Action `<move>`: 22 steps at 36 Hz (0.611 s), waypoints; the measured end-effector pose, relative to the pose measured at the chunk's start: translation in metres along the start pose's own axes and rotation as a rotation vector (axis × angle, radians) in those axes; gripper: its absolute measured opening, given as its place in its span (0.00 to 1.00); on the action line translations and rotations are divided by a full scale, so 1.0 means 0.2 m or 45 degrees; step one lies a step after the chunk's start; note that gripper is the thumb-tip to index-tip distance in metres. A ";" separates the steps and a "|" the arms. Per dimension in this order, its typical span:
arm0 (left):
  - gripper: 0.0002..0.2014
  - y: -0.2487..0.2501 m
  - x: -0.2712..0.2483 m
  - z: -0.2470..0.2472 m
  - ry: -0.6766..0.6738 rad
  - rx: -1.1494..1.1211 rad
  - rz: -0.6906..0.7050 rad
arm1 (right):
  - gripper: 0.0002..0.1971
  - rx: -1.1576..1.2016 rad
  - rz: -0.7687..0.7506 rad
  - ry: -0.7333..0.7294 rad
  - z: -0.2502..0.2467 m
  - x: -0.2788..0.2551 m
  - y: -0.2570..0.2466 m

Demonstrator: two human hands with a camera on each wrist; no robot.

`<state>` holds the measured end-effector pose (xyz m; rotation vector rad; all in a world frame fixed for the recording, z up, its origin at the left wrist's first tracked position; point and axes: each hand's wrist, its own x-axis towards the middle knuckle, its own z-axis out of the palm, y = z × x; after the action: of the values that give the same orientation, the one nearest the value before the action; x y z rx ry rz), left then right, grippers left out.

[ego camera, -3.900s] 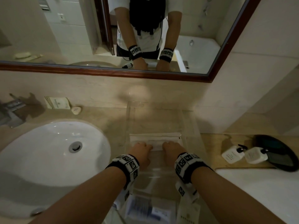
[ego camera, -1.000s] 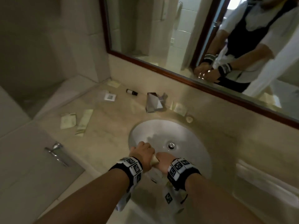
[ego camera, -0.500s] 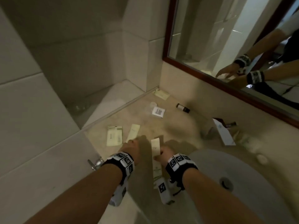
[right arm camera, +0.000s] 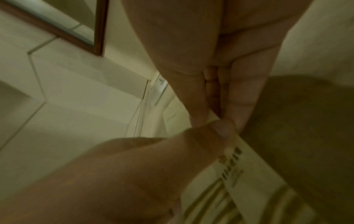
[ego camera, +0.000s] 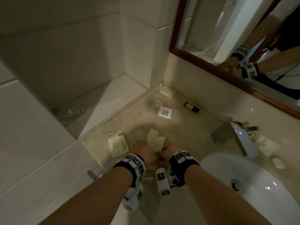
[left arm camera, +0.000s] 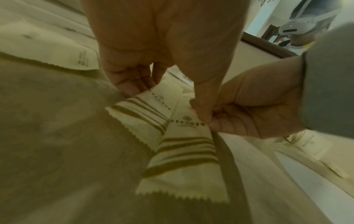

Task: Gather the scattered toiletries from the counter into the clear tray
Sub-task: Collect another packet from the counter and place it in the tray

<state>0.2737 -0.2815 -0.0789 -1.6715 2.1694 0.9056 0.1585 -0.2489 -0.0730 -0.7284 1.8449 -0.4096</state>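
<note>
Two long cream sachets point(ego camera: 155, 140) with brown stripes lie crossed on the beige counter point(ego camera: 186, 137), left of the sink point(ego camera: 253, 182). My left hand point(ego camera: 144, 147) has its fingers curled at the edge of the left sachet point(left arm camera: 141, 115) and its thumb down beside the other. My right hand point(ego camera: 167, 150) pinches the second sachet point(left arm camera: 184, 163) between thumb and curled fingers; the right wrist view shows that pinch on the sachet point(right arm camera: 249, 174). The clear tray is out of view.
More toiletries lie around: a square cream packet point(ego camera: 117, 143), another packet point(ego camera: 165, 90) in the back corner, a white packet point(ego camera: 165, 112), a small dark bottle point(ego camera: 191, 107). A faucet point(ego camera: 235, 135), packets point(ego camera: 263, 143) and soap point(ego camera: 278, 162) stand right. A glass dish point(ego camera: 71, 111) sits on the ledge.
The view has swung left from the tray, past the sink, to the left counter. My right hand brought its long sachet over the one on the counter, and both hands have closed in together.
</note>
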 end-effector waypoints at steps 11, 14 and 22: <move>0.17 0.26 -0.12 0.04 -0.164 0.139 0.287 | 0.17 0.208 0.093 0.057 -0.19 -0.16 0.11; 0.16 0.31 -0.14 0.04 -0.235 0.219 0.345 | 0.06 -0.059 0.027 0.183 -0.29 -0.20 0.17; 0.23 0.55 -0.27 0.07 -0.374 0.463 0.523 | 0.33 -0.773 -0.200 0.502 -0.48 -0.44 0.46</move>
<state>0.1853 -0.2152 -0.0249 -0.8847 2.3272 0.7327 0.0663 -0.1283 -0.0279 -1.2792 2.3246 -0.0826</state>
